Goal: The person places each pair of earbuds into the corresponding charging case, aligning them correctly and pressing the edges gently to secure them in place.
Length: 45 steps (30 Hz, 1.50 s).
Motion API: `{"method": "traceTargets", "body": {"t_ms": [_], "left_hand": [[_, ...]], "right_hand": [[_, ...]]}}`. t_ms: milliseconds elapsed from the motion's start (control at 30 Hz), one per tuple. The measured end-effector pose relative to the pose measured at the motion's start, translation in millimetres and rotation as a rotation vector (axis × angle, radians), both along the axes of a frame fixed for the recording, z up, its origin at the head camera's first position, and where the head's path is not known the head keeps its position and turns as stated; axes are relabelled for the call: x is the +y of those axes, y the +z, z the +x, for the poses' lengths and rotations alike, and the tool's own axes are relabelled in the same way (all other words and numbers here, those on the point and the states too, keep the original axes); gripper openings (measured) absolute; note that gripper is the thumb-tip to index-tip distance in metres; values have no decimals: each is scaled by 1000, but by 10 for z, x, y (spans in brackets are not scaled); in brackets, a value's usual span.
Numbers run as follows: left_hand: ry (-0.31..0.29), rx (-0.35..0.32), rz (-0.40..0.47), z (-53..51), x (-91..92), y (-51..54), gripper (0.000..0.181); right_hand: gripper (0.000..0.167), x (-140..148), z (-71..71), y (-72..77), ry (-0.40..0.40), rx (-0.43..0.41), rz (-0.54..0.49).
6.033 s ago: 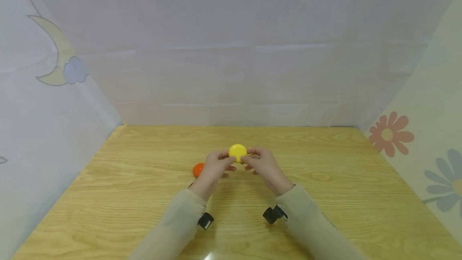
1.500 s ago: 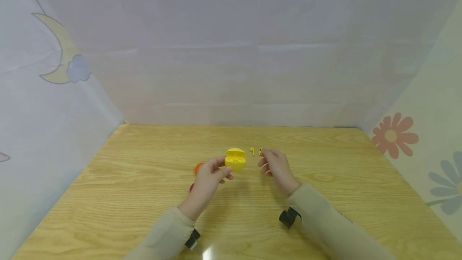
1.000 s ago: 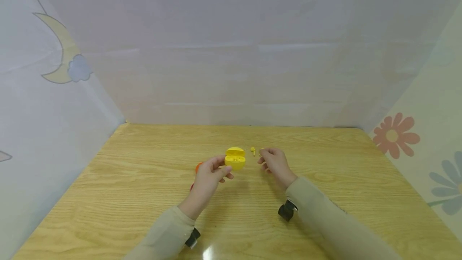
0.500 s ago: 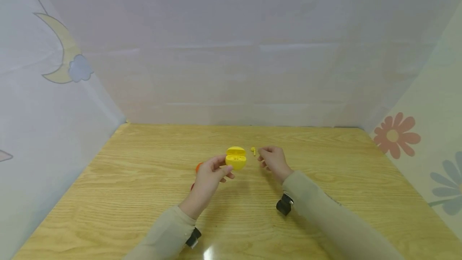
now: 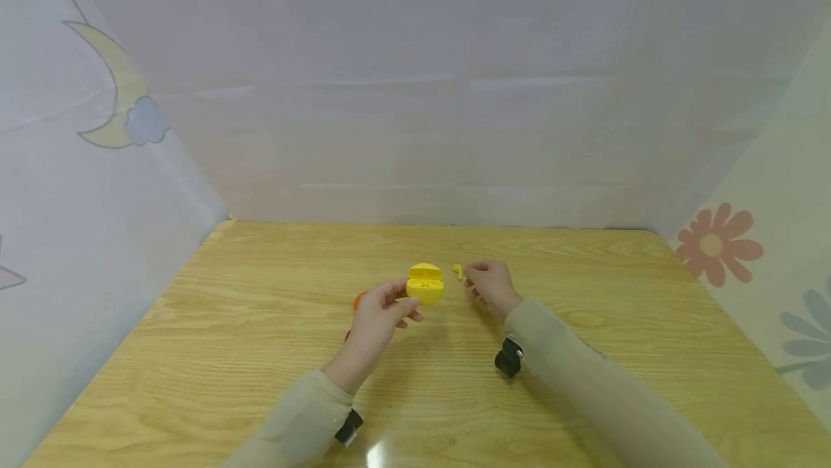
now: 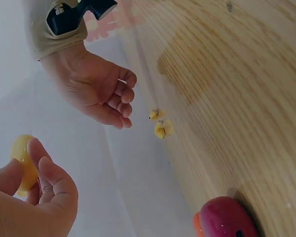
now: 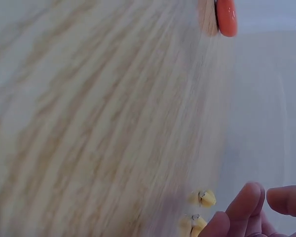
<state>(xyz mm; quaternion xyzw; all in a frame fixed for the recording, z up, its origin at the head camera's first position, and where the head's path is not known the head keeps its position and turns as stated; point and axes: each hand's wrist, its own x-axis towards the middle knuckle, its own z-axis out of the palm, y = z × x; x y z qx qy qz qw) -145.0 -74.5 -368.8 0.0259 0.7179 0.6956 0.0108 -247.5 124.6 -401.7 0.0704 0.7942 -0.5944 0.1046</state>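
Note:
My left hand (image 5: 371, 324) holds a yellow earbud case (image 5: 425, 293) above the table, its lid raised, between thumb and fingers. In the left wrist view only part of that case (image 6: 23, 153) shows past the fingers. Two yellow earbuds lie close together on the table: one earbud (image 6: 157, 114) and the other earbud (image 6: 163, 129). My right hand (image 5: 491, 286) hovers beside them, fingers loosely bent and holding nothing. In the head view one earbud (image 5: 457, 269) shows left of its fingertips; the hand hides the other.
Behind my left hand an orange case (image 5: 360, 300) sits partly hidden on the wooden table (image 5: 260, 381). A magenta case (image 6: 226, 217) stands nearer to me. Fabric walls with printed flowers (image 5: 710, 244) and a moon border the table.
Six seconds ago both hands held the yellow case with its lid down; now its lid is up and earbuds lie on the table. Lately my right hand has edged forward, covering one earbud.

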Motion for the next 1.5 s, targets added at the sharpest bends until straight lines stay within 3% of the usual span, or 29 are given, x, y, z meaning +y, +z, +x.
{"method": "traceTargets", "body": {"t_ms": [500,733,1500], "left_hand": [[8,-1,4,5,-6,-1,34],[11,-10,5,2,-7,-2,35],[9,6,21,5,12,-7,34]], "right_hand": [[31,-48,-165,-63,-1,-11,36],[28,-62,-261,-120,-30,-23,-5],[20,-131,-437,-130,-30,-46,139]]}}
